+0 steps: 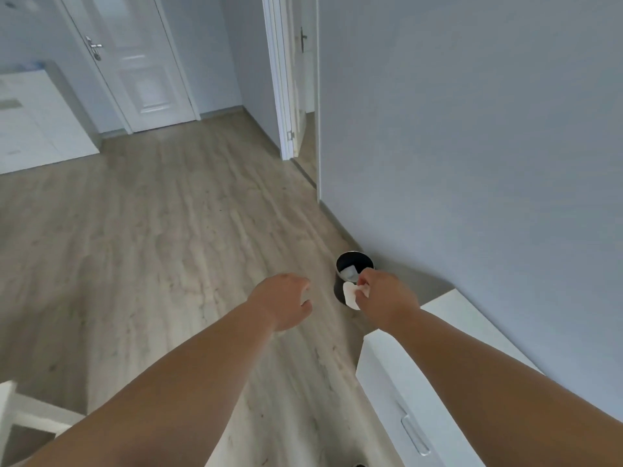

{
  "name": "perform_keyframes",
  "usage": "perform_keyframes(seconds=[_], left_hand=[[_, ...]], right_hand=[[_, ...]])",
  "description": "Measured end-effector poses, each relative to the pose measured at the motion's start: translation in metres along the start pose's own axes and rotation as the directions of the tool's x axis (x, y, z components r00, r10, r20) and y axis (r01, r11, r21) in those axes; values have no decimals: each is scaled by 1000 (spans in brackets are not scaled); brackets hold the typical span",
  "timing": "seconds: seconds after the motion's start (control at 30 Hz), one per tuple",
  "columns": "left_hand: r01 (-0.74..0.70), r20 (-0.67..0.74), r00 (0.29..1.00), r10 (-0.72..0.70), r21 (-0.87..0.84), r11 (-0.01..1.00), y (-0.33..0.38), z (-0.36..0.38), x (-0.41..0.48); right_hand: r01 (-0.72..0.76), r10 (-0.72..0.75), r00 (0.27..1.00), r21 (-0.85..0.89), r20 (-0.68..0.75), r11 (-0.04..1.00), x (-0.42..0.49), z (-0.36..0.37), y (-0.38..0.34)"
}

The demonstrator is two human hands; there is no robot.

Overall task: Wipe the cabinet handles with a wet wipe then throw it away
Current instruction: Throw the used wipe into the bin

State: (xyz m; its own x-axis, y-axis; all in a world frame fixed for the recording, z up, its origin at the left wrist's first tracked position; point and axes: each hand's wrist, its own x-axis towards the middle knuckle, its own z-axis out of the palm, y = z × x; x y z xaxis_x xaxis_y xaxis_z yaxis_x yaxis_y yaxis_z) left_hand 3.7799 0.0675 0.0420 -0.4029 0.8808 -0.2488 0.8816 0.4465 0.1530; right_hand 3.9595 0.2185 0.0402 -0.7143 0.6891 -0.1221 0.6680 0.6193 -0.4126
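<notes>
Two hands reach out. The right hand (381,293) pinches one white wet wipe (350,295) in curled fingers, in line with one black bin (366,257) on the floor. The left hand (283,299) hangs loosely curled and empty. One cabinet handle (415,437) shows.

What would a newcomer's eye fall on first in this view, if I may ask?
The right hand pinches a white wet wipe over a small black bin by the grey wall. The left hand hangs empty, fingers loosely curled, over the wooden floor left of it.
</notes>
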Motion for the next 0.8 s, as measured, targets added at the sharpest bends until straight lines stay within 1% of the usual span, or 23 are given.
perform_keyframes(seconds=[0.07, 0.17, 0.3, 0.37, 0.43, 0.53, 0.63, 0.8], left_hand=[[27, -4, 1000, -27, -7, 1000, 2, -6, 29], [60, -9, 998, -61, -63, 996, 5, -12, 68], [50, -2, 999, -50, -79, 996, 4, -18, 119], [43, 8, 999, -42, -84, 996, 0, -24, 147], [26, 19, 1000, -25, -78, 997, -7, -28, 178], [-8, 26, 1000, 10, -67, 998, -21, -33, 228], [-60, 31, 998, 62, -53, 997, -41, -42, 286], [-158, 58, 986, 158, -8, 987, -86, -65, 394]], right_hand=[[18, -18, 999, -2, 30, 1000, 34, -6, 8], [1, -1, 1000, 19, 26, 1000, 78, -12, 18], [-22, 21, 999, 23, 48, 1000, 124, -10, 32], [-7, 9, 996, -23, 88, 1000, 146, -9, 37], [-12, 14, 997, -28, 76, 1000, 170, -7, 41], [-98, 97, 995, 68, 18, 993, 214, -4, 46], [-158, 155, 987, 81, 35, 984, 269, -4, 51], [-245, 246, 969, 103, 4, 964, 364, 5, 46]])
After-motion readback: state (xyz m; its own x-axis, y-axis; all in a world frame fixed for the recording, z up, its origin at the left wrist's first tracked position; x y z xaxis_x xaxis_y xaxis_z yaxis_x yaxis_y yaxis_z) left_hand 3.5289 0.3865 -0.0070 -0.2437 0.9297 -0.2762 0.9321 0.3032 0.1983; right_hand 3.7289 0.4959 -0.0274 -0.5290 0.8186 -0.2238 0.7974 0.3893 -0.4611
